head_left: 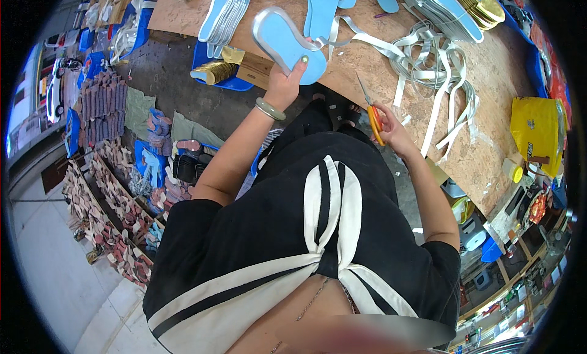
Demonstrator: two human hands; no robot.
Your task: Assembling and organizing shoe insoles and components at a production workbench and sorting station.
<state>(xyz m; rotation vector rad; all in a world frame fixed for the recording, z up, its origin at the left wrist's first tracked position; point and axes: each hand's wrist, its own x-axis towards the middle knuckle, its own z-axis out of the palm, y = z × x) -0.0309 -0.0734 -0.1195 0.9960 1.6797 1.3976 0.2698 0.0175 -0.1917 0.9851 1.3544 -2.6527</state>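
Note:
My left hand [285, 86] grips a light blue shoe insole [282, 41] by its lower end, with the thumb on top. A silver strip runs along part of the insole's edge, and its loose tail [380, 46] trails right across the board to a tangled heap of silver ribbon [435, 63]. My right hand [393, 132], closed around the orange handles, holds a pair of scissors [374, 118] at the table's near edge. Their blades point up and away from me, apart from the strip. Whether the blades are parted is too small to tell.
The wooden tabletop [361, 73] carries stacked blue insoles with silver edges [225, 14], loose blue insoles [321, 8] and another stack [449, 14] at the far right. A yellow bag [538, 134] lies at the right edge. Below left, a blue bin [235, 82] holds gold-edged pieces.

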